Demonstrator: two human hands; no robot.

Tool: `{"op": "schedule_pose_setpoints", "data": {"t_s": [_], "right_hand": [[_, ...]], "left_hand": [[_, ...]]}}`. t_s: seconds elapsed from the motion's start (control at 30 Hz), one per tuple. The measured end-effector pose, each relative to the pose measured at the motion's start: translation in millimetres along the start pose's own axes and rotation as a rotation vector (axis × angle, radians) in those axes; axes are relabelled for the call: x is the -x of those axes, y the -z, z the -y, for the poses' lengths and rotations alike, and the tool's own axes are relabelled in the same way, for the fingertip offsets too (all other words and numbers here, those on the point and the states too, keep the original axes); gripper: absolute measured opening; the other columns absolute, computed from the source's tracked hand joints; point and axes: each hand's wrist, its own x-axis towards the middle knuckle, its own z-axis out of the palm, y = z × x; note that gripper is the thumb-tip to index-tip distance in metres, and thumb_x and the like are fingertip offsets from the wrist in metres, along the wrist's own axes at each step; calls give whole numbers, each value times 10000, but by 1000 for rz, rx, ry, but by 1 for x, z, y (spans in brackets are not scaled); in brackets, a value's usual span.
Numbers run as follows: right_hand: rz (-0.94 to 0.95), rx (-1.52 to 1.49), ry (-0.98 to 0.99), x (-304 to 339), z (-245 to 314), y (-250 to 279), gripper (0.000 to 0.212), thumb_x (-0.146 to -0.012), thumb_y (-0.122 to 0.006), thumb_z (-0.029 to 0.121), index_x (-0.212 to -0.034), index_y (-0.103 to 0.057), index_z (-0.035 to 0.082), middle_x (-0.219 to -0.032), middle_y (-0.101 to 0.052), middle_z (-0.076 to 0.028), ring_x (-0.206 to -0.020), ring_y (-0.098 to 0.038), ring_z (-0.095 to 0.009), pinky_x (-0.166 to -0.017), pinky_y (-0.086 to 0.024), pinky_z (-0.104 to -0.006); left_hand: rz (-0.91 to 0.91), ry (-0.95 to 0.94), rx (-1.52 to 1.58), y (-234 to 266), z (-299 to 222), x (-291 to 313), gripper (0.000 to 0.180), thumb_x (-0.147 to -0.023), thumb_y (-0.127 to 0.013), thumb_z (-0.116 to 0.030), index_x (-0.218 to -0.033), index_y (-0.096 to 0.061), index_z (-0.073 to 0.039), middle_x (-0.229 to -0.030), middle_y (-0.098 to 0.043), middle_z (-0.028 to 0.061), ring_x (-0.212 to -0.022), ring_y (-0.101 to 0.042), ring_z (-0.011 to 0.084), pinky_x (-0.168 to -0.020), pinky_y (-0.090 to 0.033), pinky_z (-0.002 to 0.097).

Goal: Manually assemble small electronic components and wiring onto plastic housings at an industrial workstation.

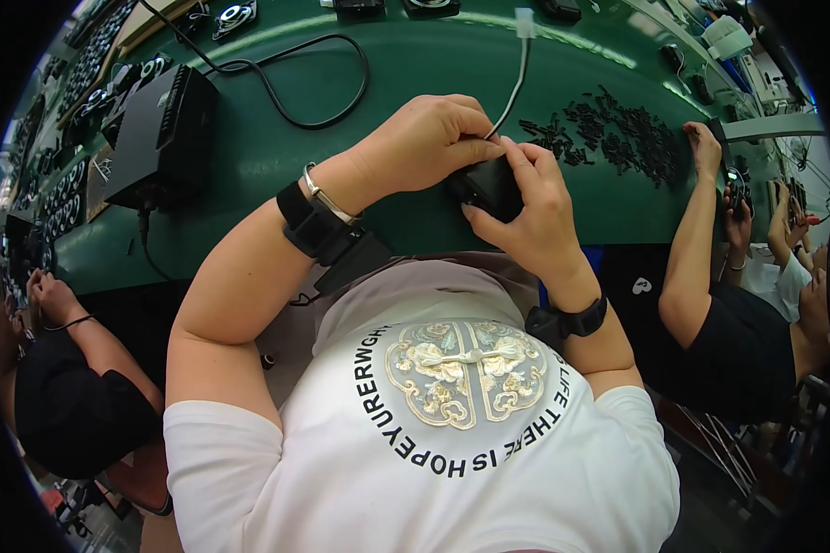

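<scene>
My right hand (pixel 542 205) is closed round a small black box-shaped housing (pixel 489 189), thumb on its near side and fingertips at its top. My left hand (pixel 438 138) reaches across from the left, thumb and fingers pinched together at the housing's upper edge. From between those fingertips a thin black-and-white cable (pixel 516 88) rises away, ending in a white plug connector (pixel 525 23). The pinch appears to be on the cable where it meets the housing; the exact contact is hidden by the fingers.
Small black pieces (pixel 622 134) lie scattered on the green work surface (pixel 415 78). At left stands a black power-supply-like box (pixel 164 138) with a looped black cable (pixel 355 88). Speakers (pixel 233 18) sit along the far edge. Co-workers' arms (pixel 696 221) are on both sides.
</scene>
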Motion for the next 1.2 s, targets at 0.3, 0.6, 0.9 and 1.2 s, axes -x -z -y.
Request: {"op": "schedule_pose_setpoints", "data": {"t_s": [0.3, 0.6, 0.9, 1.2], "right_hand": [[15, -45, -70, 12, 4, 6, 708, -649, -817, 157, -1273, -543, -33, -1167, -546, -177, -1024, -599, -309, -864, -519, -375], [20, -93, -8, 13, -1, 13, 697, -632, -814, 133, -1266, -561, -9, -1203, -548, -169, -1043, -608, -306, -882, -521, -371], [130, -171, 91, -12, -21, 19, 682, -631, -806, 121, -1262, -581, -6, -1227, -551, -157, -1087, -594, -316, -906, -515, -368], [218, -149, 79, -14, -16, 25, 677, -630, -796, 108, -1265, -585, 3, -1235, -548, -169, -1123, -575, -328, -933, -502, -383]], "left_hand": [[-37, -494, -106, -12, 35, -4, 822, -715, -815, -230, -1436, -440, -104, -1074, -631, 105, -1063, -584, 281, -1079, -346, 405], [85, -353, -294, -22, 22, -7, 1110, -543, -831, -257, -1500, -290, -101, -1110, -609, 114, -1125, -548, 320, -1148, -245, 512], [-214, -305, -484, -26, 30, 9, 1131, -579, -804, -328, -1524, -218, -116, -1026, -616, 132, -1104, -553, 325, -1118, -247, 587], [-180, -203, -438, -23, 23, 15, 1136, -589, -780, -304, -1538, -183, -123, -1033, -614, 122, -1118, -546, 333, -1120, -227, 615]]}}
